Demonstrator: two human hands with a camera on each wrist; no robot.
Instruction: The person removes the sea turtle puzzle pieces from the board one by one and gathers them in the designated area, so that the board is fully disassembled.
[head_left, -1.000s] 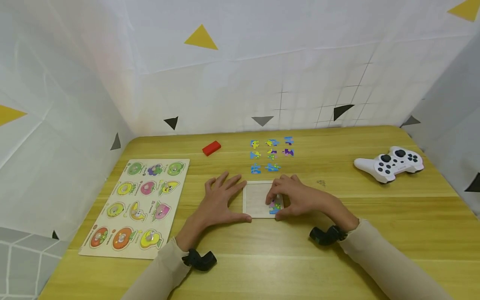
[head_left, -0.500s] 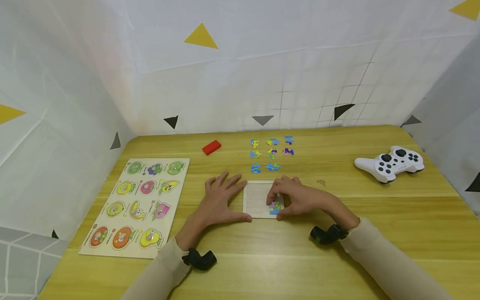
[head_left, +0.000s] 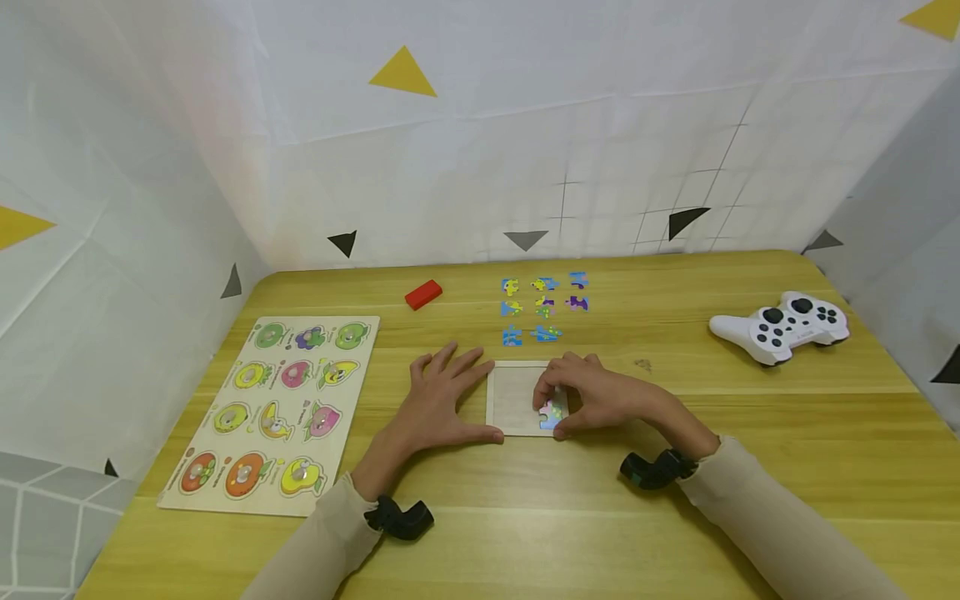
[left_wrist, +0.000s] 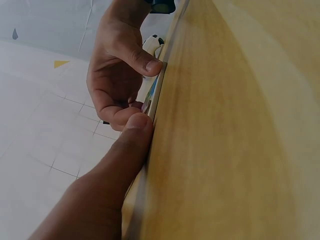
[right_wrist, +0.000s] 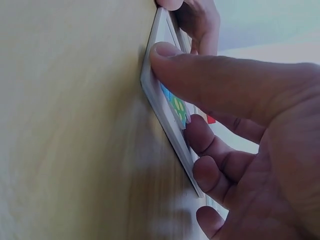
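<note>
In the head view a shallow wooden puzzle tray [head_left: 490, 402] lies flat at the table's middle. My left hand [head_left: 438, 408] rests beside it with fingers spread, thumb at the near left corner and index fingertip at the far left corner. Inside the tray's near right corner are joined-looking jigsaw pieces [head_left: 551, 418] in pink, blue and green. My right hand [head_left: 600, 393] pinches there with curled fingers, thumb at the near rim. From the right wrist, the fingertips [right_wrist: 199, 132] touch the far edge of a green and blue jigsaw piece [right_wrist: 176, 107]; its pink part is hidden by the thumb.
Several loose jigsaw pieces [head_left: 546, 307] lie in rows beyond the tray. A red block [head_left: 423, 295] sits to their left. At far left is a wooden fruit puzzle board [head_left: 300, 442], at right a white game controller [head_left: 780, 327]. A white cloth wall [head_left: 465, 183] stands behind the table.
Both hands stay nearly where they were. The jigsaw pieces under my right hand look paler and shinier now, with the pink part showing a bit more.
</note>
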